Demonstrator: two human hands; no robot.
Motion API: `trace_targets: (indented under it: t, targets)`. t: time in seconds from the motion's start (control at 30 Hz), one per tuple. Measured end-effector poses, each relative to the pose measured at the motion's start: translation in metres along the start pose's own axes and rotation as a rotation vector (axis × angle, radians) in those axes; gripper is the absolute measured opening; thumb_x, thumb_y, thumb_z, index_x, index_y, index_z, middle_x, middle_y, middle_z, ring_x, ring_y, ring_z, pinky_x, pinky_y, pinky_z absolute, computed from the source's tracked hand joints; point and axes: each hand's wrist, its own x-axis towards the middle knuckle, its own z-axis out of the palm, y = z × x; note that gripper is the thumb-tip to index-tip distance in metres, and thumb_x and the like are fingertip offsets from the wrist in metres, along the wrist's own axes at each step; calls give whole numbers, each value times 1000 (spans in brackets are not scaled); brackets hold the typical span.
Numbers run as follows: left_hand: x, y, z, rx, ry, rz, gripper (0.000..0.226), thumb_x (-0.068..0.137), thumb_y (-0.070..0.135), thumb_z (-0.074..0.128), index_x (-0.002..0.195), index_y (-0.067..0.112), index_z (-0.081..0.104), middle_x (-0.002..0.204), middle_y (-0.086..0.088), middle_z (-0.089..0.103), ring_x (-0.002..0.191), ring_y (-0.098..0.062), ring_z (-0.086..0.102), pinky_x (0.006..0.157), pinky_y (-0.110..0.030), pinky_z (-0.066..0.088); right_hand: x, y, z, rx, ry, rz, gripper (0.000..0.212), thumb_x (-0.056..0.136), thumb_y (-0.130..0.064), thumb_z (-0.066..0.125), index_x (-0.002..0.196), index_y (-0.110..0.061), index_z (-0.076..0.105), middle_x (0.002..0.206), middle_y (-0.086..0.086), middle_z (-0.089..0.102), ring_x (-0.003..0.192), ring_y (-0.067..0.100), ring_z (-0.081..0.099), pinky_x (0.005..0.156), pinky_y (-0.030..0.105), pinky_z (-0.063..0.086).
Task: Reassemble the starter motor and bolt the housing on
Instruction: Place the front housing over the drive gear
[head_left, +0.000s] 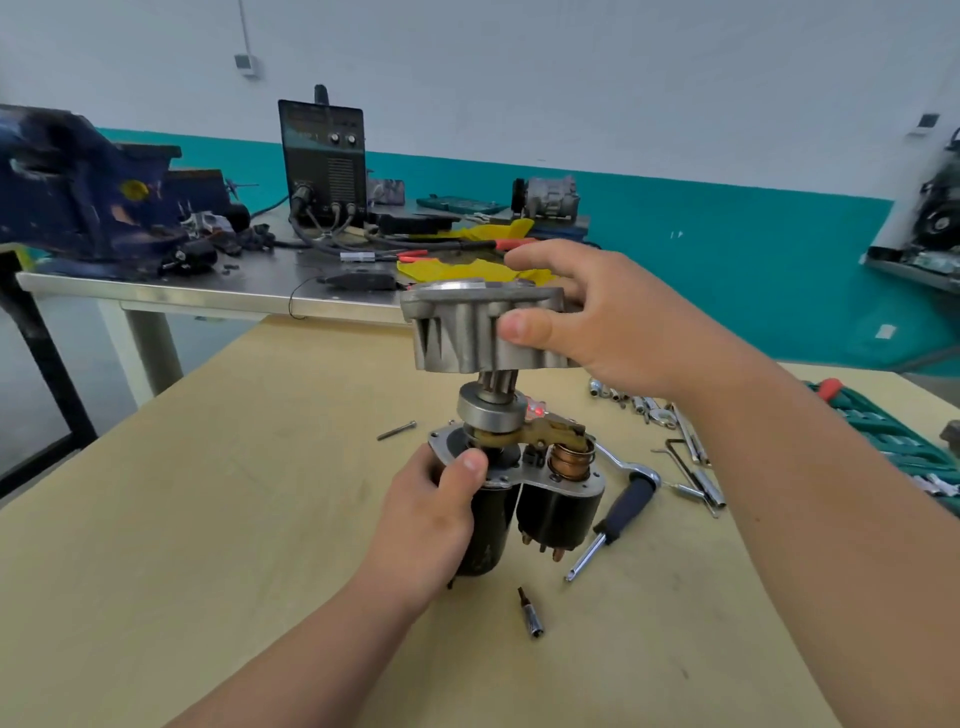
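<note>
While over left hand's (428, 522) motor (485, 545), right hand's (597, 325) housing (457, 335), pinion (496, 385) partly inside.

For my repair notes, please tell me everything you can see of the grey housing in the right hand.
The housing is a grey cast piece, metal by its look, dull, with ribs down its side and a flat flange on top. The right hand grips it, thumb on the near side, fingers over the top. It is held nearly level above the motor, and the gear enters it from below. It is not yet seated.
</note>
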Motion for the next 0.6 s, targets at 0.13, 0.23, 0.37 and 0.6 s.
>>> trace_targets:
  t: [0.13,0.23,0.37,0.6]
  targets:
    - [2,1,1,-3,6,44,46,63,65,38,81,30,60,67,28,62,62,12,54,51,-5,38,-17,8,2,90,34,11,81,59,-65,62,134,-42,44,104,-32,52,85,-19,53,63,1,42]
    - [4,0,-1,-6,7,51,57,59,71,33,86,29,61,76,15,65,67,8,56,52,-4,39,-26,20,18,108,8,35,77,64,-59,72,133,-44,43,118,-32,50,100,-23,47,75,9,48]
    - [3,-3,-7,0,-78,113,96,47,98,37,106,26,62,99,11,68,91,2,62,69,-7,43,-31,36,42,96,84,66,71,71,-55,73,134,-44,43,126,-26,50,105,-20,43,77,2,35]
    - [5,-9,-10,-71,-161,175,74,58,55,79,122,28,53,111,14,69,105,-2,63,80,-12,48,-30,50,63,234,92,51,68,71,-46,76,132,-38,48,107,-38,51,99,-27,47,74,-4,37]
